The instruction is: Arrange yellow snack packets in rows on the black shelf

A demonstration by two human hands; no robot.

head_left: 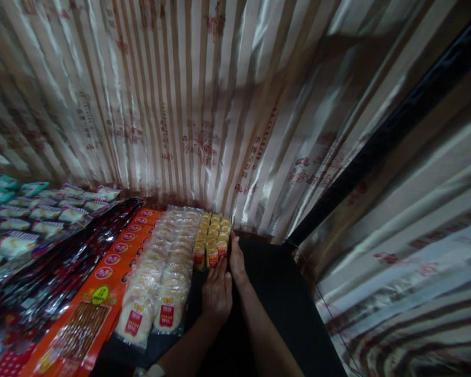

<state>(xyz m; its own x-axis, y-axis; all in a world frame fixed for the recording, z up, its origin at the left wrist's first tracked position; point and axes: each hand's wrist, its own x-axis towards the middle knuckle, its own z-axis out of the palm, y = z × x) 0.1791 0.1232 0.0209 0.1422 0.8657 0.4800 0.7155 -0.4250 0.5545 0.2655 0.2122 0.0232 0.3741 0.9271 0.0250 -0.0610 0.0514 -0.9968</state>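
Patterned curtain (204,104), slanting dark pole (380,139).

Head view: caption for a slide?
Left hand and right hand at the yellow packets, beside clear packs of pale rounds.

Orange packets (88,314), white packs (168,309), yellow packs (213,238), striped sheeting (204,104): print too blurred

We cannot read small print on little yellow-and-red wrapped packets (212,233); we see teal plastic packets (0,181) cut by left edge.
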